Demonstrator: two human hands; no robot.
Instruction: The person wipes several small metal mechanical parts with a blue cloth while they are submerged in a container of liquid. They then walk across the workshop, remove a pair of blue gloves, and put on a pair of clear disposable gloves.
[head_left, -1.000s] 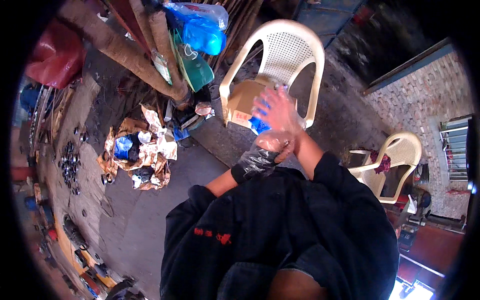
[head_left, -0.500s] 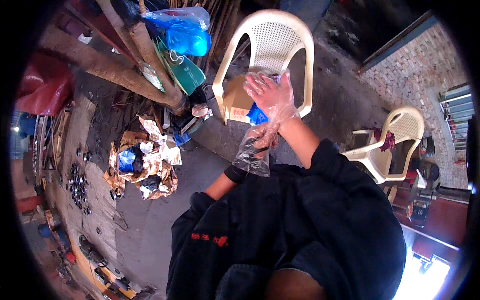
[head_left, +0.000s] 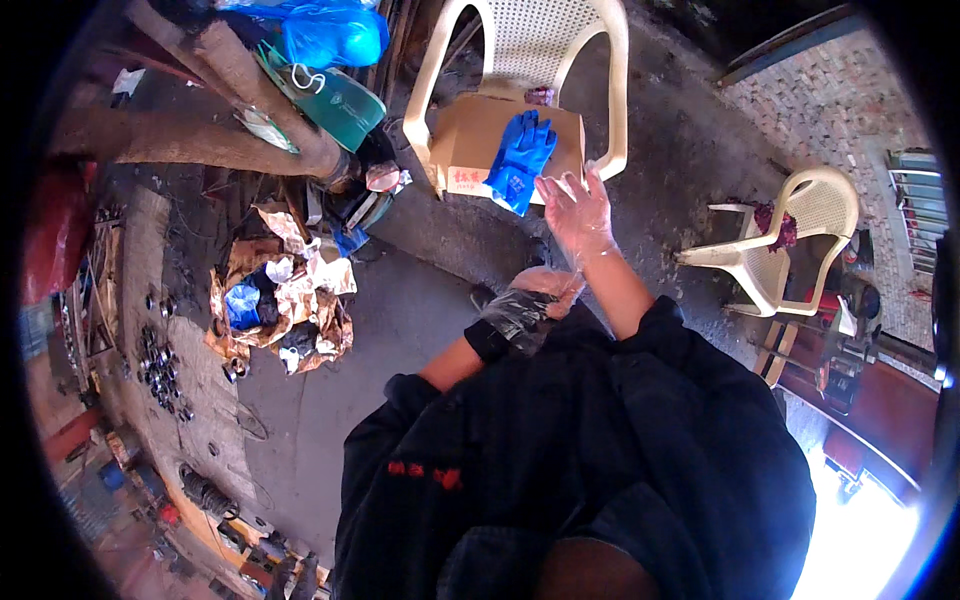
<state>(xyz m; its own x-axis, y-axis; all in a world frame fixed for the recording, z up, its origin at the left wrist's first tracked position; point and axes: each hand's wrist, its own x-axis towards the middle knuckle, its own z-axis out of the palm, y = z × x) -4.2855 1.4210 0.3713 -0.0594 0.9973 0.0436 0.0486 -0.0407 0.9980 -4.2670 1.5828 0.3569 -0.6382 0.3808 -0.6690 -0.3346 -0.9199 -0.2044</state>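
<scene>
My right hand [head_left: 582,220] is raised in a clear plastic glove, fingers apart and slightly bent, holding nothing. Below its wrist, my left hand [head_left: 545,290] wears a clear plastic glove that bunches loosely over a dark cuff. Its fingers look curled in; whatever they may hold is hidden. Just beyond my right fingertips, a pair of blue rubber gloves [head_left: 524,155] lies on a flattened brown cardboard box [head_left: 462,135]. The cardboard rests on the seat of a cream plastic armchair [head_left: 618,110].
Crumpled brown paper [head_left: 335,325] with rags lies on the floor at left, near scattered metal rings [head_left: 160,370]. Wooden poles [head_left: 200,140], a blue plastic bag [head_left: 335,35] and a green container [head_left: 345,110] stand far left. A second cream chair [head_left: 750,265] is at right.
My hands have come apart: the left has slid off the right wrist toward my body, and the right has moved nearer and rightward. The blue gloves on the chair now show fully.
</scene>
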